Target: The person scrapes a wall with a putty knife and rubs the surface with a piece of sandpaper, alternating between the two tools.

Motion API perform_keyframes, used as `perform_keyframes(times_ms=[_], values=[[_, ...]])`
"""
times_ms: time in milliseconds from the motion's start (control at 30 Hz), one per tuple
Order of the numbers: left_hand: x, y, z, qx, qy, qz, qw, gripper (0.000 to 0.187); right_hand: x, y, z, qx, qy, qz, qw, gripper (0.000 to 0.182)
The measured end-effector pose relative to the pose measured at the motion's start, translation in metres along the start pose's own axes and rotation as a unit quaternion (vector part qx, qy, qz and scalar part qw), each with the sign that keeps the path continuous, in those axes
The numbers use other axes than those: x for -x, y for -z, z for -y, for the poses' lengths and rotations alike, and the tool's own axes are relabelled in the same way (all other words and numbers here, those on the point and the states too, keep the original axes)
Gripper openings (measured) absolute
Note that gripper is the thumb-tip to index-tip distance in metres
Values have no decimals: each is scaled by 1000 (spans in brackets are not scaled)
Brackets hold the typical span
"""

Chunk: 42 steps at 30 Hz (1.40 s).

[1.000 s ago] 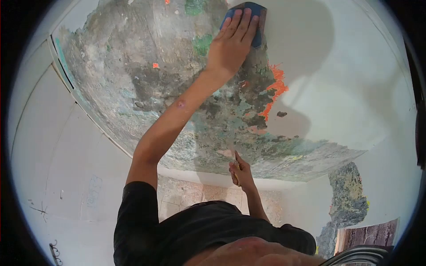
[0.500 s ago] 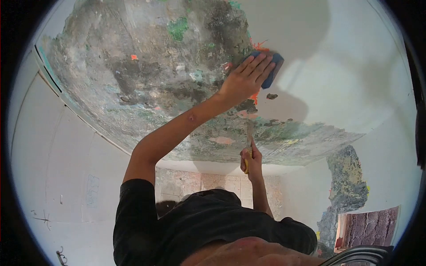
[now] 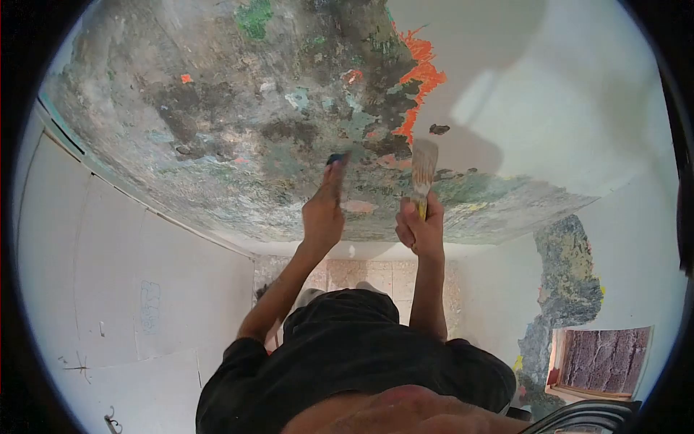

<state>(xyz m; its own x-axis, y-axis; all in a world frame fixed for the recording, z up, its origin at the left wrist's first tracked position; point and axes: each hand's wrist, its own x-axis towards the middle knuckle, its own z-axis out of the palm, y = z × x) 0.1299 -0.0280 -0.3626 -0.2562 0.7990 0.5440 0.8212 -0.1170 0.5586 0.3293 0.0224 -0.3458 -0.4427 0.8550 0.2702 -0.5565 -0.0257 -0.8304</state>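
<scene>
My left hand [image 3: 323, 213] is lifted in front of the bare, patchy wall area [image 3: 238, 123], slightly blurred, fingers closed on a flat blue pad [image 3: 336, 158]. Only a dark edge of the pad shows at the fingertips. In my right hand [image 3: 421, 224] is a putty knife [image 3: 425, 163] with a yellow handle, its wide, stained blade pointing up. The blade overlaps the lower end of a jagged orange strip [image 3: 421, 69], where the stripped patch meets the white paint. A small dark chip mark [image 3: 439, 129] lies right of the blade tip.
Smooth white wall [image 3: 571, 108] spreads to the right. Another stripped patch [image 3: 567, 275] runs down beside a small framed opening [image 3: 606, 362] at lower right. A white panelled surface [image 3: 108, 289] stands at left, and tiled floor [image 3: 361, 273] shows below my body.
My left hand has come off the orange edge with the blue pad, moving down and left. My right hand has raised the putty knife toward that edge. The view has shifted slightly.
</scene>
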Motion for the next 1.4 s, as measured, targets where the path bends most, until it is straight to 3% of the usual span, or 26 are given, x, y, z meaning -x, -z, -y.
perform_keyframes(times_ms=[67,167,233,267,800,900,1000,1100,1200,1300,1400], values=[[14,15,2,31,156,37,987,48,-18,-14,16,-67,-7,38,997,28],[36,31,12,-5,133,-26,991,31,-49,-20,24,-151,-3,76,986,30],[41,41,9,18,190,-56,980,21,-64,-22,26,-197,-10,84,977,28],[41,43,7,60,157,-115,979,19,-71,-23,28,-218,-18,85,972,26],[44,39,13,154,196,-111,962,32,-79,-7,42,-177,-65,129,974,29],[38,45,6,195,251,-79,945,28,-78,-2,39,-163,-85,101,978,29],[26,42,-2,179,172,-121,961,27,-75,-12,42,-189,-92,80,974,28],[32,40,6,219,210,-87,949,25,-85,-21,47,-174,-79,74,979,29],[26,42,-2,217,196,-111,950,25,-72,-18,48,-160,-97,45,981,29],[26,44,-2,218,192,-121,949,25,-75,-22,49,-163,-83,79,980,30],[37,53,14,226,264,-14,938,26,-77,-27,47,-165,-80,43,982,31]])
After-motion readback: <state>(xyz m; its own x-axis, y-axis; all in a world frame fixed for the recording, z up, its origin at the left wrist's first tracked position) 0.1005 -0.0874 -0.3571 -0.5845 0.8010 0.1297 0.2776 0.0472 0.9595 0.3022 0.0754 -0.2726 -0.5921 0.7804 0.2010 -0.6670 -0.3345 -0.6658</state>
